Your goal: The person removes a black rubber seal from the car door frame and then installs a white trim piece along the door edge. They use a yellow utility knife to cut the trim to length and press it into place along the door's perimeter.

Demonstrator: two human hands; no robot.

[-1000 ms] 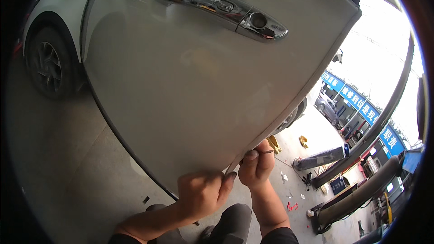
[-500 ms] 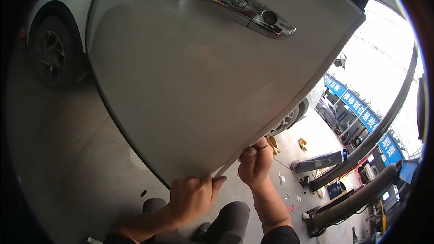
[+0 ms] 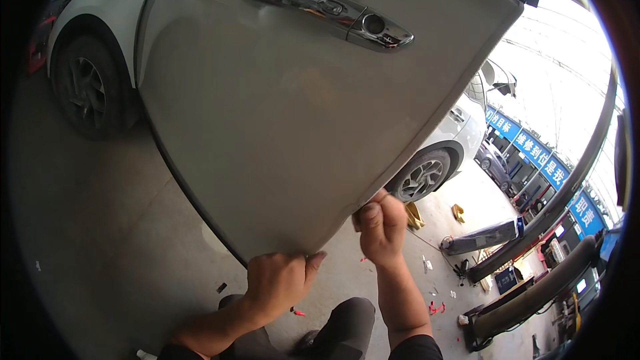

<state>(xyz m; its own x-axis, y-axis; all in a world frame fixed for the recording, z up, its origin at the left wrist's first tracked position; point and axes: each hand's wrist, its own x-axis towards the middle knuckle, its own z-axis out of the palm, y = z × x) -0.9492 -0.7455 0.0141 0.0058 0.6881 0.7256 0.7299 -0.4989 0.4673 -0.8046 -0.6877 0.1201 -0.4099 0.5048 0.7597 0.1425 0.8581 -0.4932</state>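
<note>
A light-coloured car door (image 3: 300,113) with a chrome handle (image 3: 327,13) fills the middle of the view, its lower corner pointing toward me. At that corner my left hand (image 3: 277,283) is closed over the bottom edge, thumb stretched to the right and fingertips hidden. Farther up the right-hand edge, my right hand (image 3: 383,230) is closed in a pinch against the rim, thumb on the near side. Whatever lies between its fingers is too small and covered to make out. The door rim looks slightly notched just left of that hand.
A front wheel (image 3: 87,87) stands at the left, and another wheel (image 3: 421,177) shows behind the door. Yellow objects (image 3: 415,215), small red scraps (image 3: 437,308) and a dark post (image 3: 533,223) are on the right. My knees are below the door.
The door has shifted slightly left in view, showing more of the white car behind. My right hand appears farther from the left one. Both hands stay closed at the door's edges.
</note>
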